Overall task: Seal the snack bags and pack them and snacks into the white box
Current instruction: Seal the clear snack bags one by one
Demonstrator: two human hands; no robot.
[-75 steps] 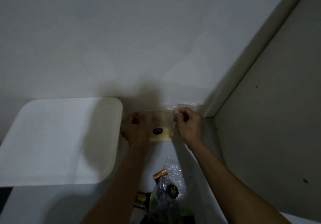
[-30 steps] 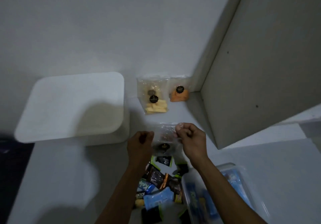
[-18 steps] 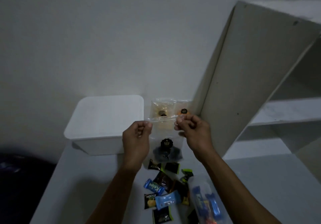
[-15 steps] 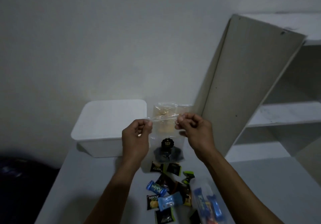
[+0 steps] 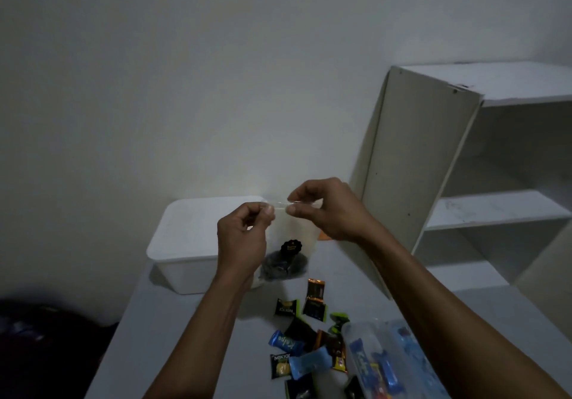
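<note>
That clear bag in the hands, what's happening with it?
A person holds up a clear snack bag with dark snacks inside, the left hand and right hand pinching its top strip. The white box sits behind it with its lid on. Wrapped snacks lie loose on the table.

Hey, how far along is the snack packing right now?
Still early. In hand: both hands, left hand and right hand, pinch the top strip of a clear snack bag held upright. Left: loose wrapped snacks lie on the table, and the white box has its lid on.
</note>
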